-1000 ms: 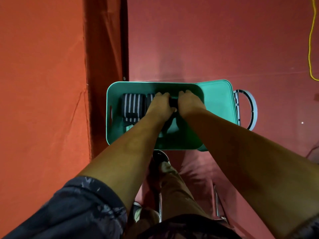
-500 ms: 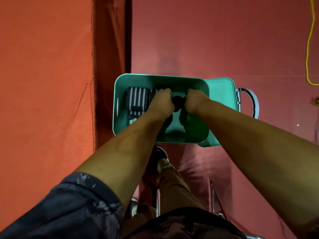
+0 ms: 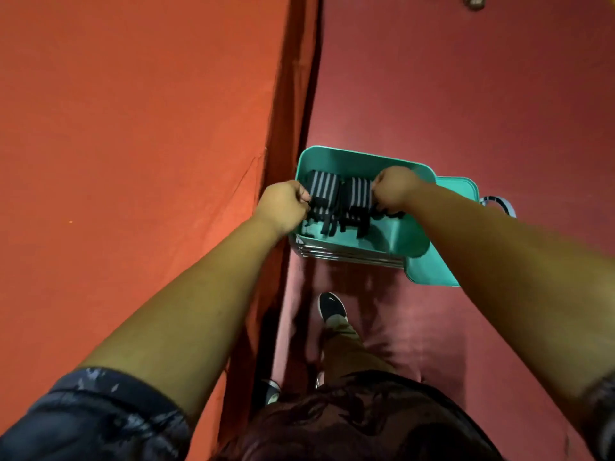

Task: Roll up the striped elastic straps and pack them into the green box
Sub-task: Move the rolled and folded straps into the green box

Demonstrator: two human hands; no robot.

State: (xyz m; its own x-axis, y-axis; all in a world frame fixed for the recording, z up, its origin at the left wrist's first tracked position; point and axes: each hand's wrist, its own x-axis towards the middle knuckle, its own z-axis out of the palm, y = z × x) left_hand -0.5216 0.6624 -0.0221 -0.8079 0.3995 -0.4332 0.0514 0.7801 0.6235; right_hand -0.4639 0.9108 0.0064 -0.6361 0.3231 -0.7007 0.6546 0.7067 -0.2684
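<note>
Your left hand [image 3: 283, 206] curls at the green box's [image 3: 349, 161] left rim, against the left roll [image 3: 324, 191]. Your right hand [image 3: 394, 191] curls beside the right roll [image 3: 357, 194]. Both rolls sit inside the box. Can't tell what either hand grips.

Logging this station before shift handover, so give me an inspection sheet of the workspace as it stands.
Surface: dark red cloth; chrome-edged support under the box.
Job's things: green box open, two rolled striped straps side by side inside, left roll, right roll; green lid beside it.
Clutter: grey loop past the lid.
Grippers: left hand curled at left roll, right hand at right roll; grips hidden.
Cables: nothing seen.
Surroundings: orange fabric; black shoe.
</note>
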